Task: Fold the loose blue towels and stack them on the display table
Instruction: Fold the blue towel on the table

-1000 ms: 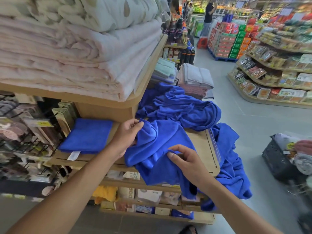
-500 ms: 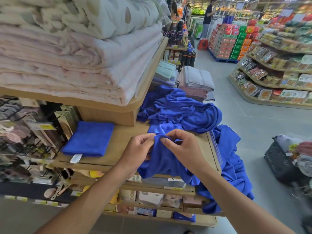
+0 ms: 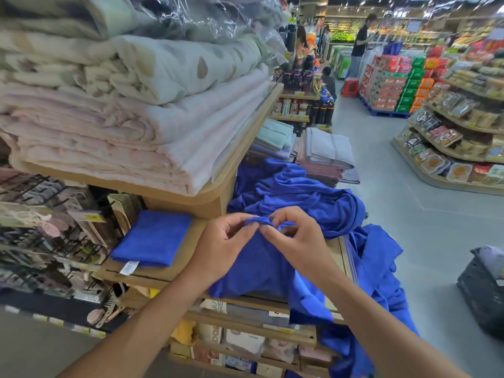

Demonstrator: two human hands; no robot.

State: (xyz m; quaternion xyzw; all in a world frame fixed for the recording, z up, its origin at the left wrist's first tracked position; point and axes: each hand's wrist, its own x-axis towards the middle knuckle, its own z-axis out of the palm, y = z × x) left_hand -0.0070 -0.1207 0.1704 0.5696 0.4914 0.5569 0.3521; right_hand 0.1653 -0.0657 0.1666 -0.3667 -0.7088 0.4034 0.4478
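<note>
A loose blue towel [image 3: 261,271] hangs from both my hands over the wooden display table [image 3: 188,257]. My left hand [image 3: 226,241] and my right hand [image 3: 294,238] pinch its top edge close together, fingertips almost touching. One folded blue towel [image 3: 155,238] with a white label lies flat on the table to the left. A heap of loose blue towels [image 3: 300,195] sits behind my hands, and more blue cloth [image 3: 379,268] drapes over the table's right edge toward the floor.
An upper shelf [image 3: 218,192] with stacked pale blankets [image 3: 122,126] overhangs the table on the left. Folded grey and pink towels [image 3: 324,156] lie behind the heap. A dark basket [image 3: 482,290] stands on the aisle floor at right. People stand far back.
My hands have come together, bringing the towel's edge up from a spread hold into a tight pinch. The view has tilted upward slightly.
</note>
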